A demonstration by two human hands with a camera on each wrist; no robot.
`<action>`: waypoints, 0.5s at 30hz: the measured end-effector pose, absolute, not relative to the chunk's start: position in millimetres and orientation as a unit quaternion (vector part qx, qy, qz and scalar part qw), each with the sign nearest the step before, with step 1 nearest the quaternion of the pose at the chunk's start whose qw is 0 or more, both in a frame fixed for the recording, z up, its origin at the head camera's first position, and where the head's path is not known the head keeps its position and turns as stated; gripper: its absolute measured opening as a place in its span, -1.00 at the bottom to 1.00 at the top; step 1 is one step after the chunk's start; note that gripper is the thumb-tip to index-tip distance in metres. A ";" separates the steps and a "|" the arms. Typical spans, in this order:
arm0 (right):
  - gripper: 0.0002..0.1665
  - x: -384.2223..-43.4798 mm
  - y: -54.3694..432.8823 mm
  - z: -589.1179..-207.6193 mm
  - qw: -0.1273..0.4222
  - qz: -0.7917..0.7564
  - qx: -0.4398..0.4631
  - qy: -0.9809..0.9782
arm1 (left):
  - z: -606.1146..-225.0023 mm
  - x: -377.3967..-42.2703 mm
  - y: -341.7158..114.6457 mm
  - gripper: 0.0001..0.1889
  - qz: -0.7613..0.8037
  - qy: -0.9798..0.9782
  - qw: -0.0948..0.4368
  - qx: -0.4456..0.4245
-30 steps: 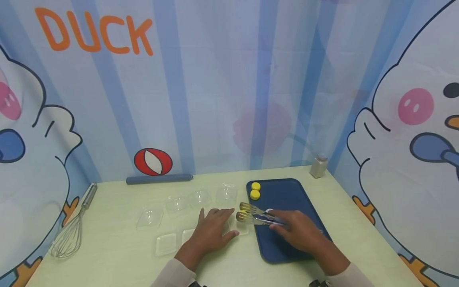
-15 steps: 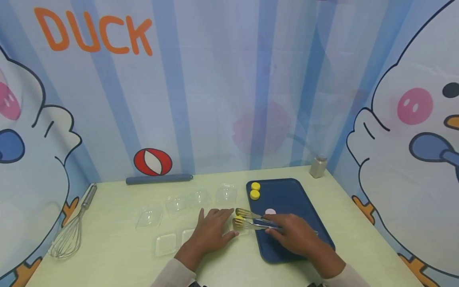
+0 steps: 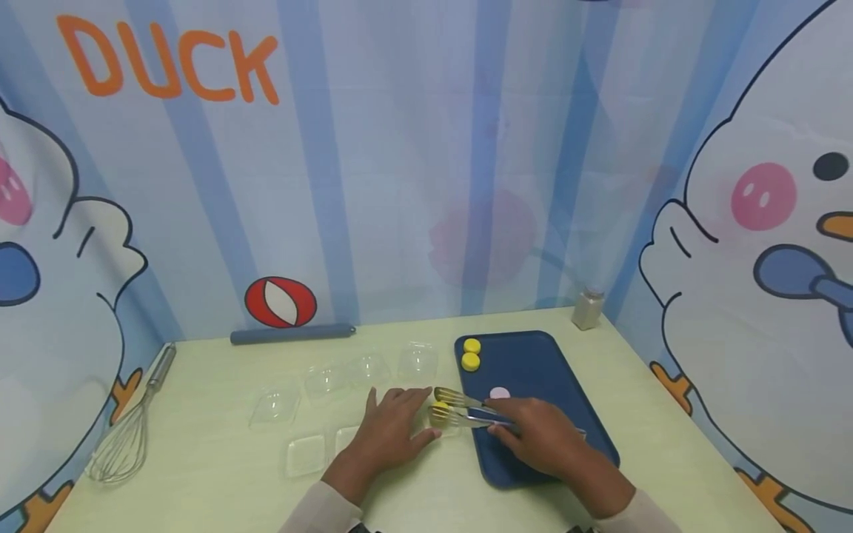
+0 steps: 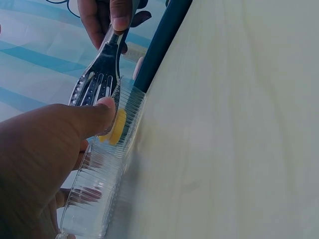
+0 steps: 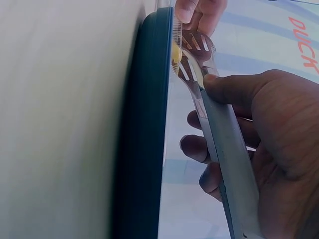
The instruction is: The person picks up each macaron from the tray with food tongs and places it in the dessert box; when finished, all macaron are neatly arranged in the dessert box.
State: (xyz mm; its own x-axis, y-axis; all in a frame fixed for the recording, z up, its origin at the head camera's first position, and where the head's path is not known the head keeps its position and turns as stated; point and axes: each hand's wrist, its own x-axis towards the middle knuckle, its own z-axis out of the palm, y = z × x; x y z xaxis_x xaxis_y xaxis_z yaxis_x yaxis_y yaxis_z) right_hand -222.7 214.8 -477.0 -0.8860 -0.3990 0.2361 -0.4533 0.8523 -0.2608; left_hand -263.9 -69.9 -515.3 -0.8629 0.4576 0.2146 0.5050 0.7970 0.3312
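Note:
My right hand (image 3: pixel 543 437) grips metal tongs (image 5: pixel 227 159), thumb along one grey handle and fingers under the other. Their slotted ends stand apart at a yellow macaron (image 4: pixel 118 128), which sits low in a clear plastic container (image 4: pixel 94 199). My left hand (image 3: pixel 393 426) holds this container from its left, thumb on the near side and fingers on the far side. On the blue tray (image 3: pixel 526 363) lie two yellow macarons (image 3: pixel 471 354) at the far left corner and a pale pink one (image 3: pixel 500 393) beside the tongs.
Several clear lids (image 3: pixel 275 406) stand behind and left of my left hand. Another shallow clear container (image 3: pixel 306 455) lies at its left. A whisk (image 3: pixel 126 437) is far left, a blue rolling pin (image 3: pixel 293 334) at the back, a shaker (image 3: pixel 589 309) at the back right.
My right hand has brought the tongs left and slightly nearer, their ends coming over the container and the pink macaron coming into fuller view. My left hand keeps its place.

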 end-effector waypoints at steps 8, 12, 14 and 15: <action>-0.51 -221.8 211.3 -475.4 0.083 0.144 0.218 -0.962 | -519.0 -265.7 -70.5 -0.27 -0.191 -0.947 0.062 -0.252; -0.52 -220.7 211.2 -474.3 0.083 0.138 0.223 -0.961 | -519.5 -266.1 -70.4 -0.27 -0.193 -0.946 0.061 -0.252; -0.52 -220.4 211.0 -473.8 0.085 0.136 0.222 -0.962 | -519.2 -266.0 -70.3 -0.26 -0.193 -0.946 0.061 -0.253; -0.52 -220.2 210.9 -473.5 0.085 0.135 0.222 -0.962 | -519.0 -265.8 -70.4 -0.26 -0.193 -0.946 0.063 -0.255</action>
State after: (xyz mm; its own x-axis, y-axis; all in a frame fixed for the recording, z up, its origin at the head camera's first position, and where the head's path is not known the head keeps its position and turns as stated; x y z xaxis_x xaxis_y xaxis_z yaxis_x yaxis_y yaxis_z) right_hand -220.2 210.9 -473.5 -0.8873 -0.4035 0.2234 -0.4494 0.8654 -0.2216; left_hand -265.8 -70.4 -519.0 -0.8623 0.4577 0.2167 0.5060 0.7959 0.3323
